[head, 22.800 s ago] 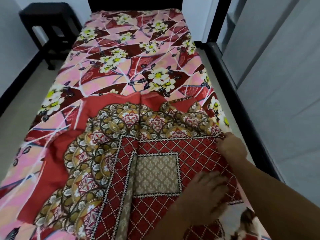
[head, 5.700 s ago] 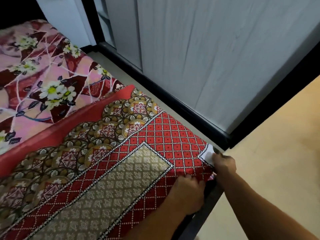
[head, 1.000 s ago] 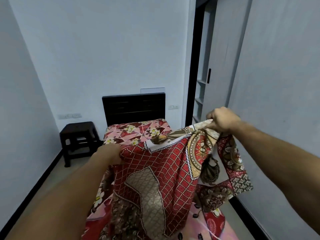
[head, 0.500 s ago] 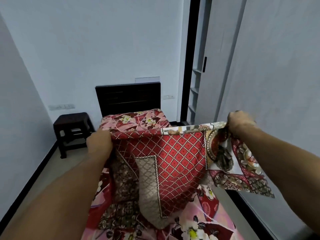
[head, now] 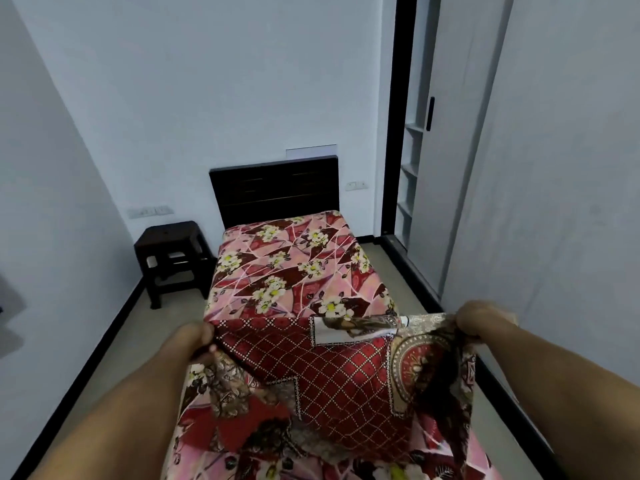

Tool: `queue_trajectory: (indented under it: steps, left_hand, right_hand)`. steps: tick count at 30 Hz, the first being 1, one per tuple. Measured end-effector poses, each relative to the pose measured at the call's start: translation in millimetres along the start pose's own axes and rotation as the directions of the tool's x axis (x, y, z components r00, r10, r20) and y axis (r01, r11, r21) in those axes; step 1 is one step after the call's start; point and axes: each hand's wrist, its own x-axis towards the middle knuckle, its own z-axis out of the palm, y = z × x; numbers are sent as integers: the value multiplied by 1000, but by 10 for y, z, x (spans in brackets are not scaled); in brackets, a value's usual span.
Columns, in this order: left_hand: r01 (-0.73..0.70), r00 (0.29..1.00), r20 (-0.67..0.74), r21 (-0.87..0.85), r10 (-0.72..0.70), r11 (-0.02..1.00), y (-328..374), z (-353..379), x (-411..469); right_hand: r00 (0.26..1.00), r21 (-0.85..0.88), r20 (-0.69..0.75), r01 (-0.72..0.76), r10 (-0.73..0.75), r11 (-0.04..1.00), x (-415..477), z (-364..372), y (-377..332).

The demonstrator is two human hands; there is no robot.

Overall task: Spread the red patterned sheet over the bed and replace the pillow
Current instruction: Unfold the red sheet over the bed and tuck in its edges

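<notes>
Red patterned sheet (head: 332,386) hangs bunched above the foot of the bed (head: 287,271), its top edge pinched between the left hand (head: 192,344) and right hand (head: 485,322), fingers curled round the cloth. Spreading looks barely begun, and no pillow is in view.

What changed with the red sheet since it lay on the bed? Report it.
The red patterned sheet was lifted up from the bed; the left hand and right hand now grip its top edge, spread wider and lower than a second ago. The floral cover and stool stayed put.
</notes>
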Motion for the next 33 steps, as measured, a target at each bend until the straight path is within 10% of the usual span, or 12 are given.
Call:
queue_trajectory:
  steps: [8, 15, 19, 26, 30, 33]
  left_hand:
    - [48, 998, 56, -421, -27, 906, 243, 225, 174]
    - [-49, 988, -154, -455, -25, 889, 504, -135, 373]
    - [-410, 840, -469, -217, 274, 886, 1213, -697, 317]
    - [-833, 478, -747, -219, 463, 508, 2363, -1654, -264]
    - [-745, 444, -767, -29, 463, 667, 2203, -1662, -446]
    - [-473, 556, -725, 126, 406, 872, 1868, -1418, -392]
  right_hand:
    - [979, 278, 202, -60, 3, 959, 852, 497, -290]
    - [989, 553, -149, 61, 26, 831, 524, -215, -662]
    - [888, 721, -458, 337, 51, 606, 526, -1146, -957]
    - [573, 595, -799, 707, 185, 383, 353, -2417, -1148]
    - [519, 567, -820, 684, 240, 458, 171, -2291, -1080]
    - [611, 631, -751, 554, 249, 544, 82, -1920, -1028]
